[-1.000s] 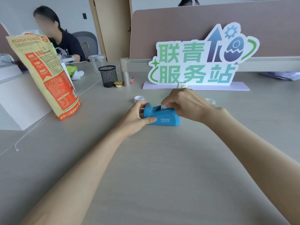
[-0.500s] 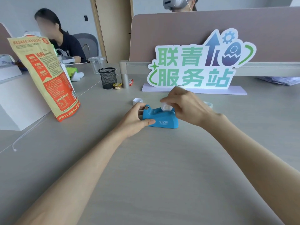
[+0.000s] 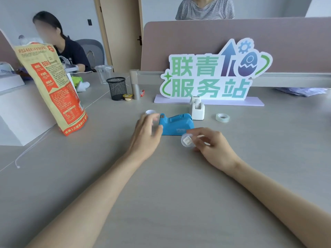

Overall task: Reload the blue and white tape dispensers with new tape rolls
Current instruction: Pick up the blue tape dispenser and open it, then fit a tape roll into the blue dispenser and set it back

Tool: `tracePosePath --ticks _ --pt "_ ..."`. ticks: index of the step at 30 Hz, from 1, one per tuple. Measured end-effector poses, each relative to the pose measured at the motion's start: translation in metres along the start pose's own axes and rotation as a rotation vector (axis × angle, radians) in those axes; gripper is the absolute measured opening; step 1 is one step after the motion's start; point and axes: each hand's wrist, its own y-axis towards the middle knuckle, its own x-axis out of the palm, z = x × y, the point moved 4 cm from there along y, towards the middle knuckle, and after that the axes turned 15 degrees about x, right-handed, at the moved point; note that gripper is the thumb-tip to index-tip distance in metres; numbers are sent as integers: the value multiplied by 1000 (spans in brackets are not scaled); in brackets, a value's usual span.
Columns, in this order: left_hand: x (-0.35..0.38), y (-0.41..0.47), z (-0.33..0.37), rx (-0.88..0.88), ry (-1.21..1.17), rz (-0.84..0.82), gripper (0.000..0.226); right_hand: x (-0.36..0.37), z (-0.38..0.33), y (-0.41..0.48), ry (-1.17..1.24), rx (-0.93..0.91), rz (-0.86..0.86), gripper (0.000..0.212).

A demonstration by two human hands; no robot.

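Two tape dispensers are set on a pale grey desk point(image 3: 161, 203): the blue dispenser point(image 3: 176, 125) near the middle and the white dispenser point(image 3: 197, 110) just behind it, beside its far right corner. A clear tape roll point(image 3: 222, 117) lies flat on the desk to the right of the white one, apart from both. A small white ring point(image 3: 150, 112) is partly hidden behind the left hand point(image 3: 146, 135), whose fingers are spread and blurred beside the blue dispenser's cutter end; whether they touch it cannot be told. The right hand point(image 3: 211, 147) is closed around a small white spool point(image 3: 186, 140), held just in front of the blue dispenser's near right corner; the grip itself is smeared by motion.

Farther back, a green and blue cut-out sign point(image 3: 213, 76) stands on a white base against a brown partition point(image 3: 232, 38). To the left are seen a black mesh cup point(image 3: 116, 88), a clear plastic cup point(image 3: 103, 73) and a tall orange and yellow bag point(image 3: 52, 86). A seated person in a dark top is at the left, and another in a striped top is cut off by the upper edge behind the partition. Crumpled plastic at the far right is hard to make out.
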Motion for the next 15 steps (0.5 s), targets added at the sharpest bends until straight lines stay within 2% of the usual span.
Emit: tracePosePath --ticks 2,4,7,10,15 --pt "11 -6 14 23 -61 -161 26 0 3 2 143 95 -28 14" --pt "22 -9 26 -61 -212 -281 24 -2 5 3 228 145 -25 10" --pt "33 -8 28 -128 -345 -370 32 -1 5 3 217 118 -35 12" --pt "37 -11 22 -135 -397 -406 40 0 4 2 201 98 -50 12" --pt "34 -10 22 -153 -415 -371 28 -1 1 0 234 96 -84 8"
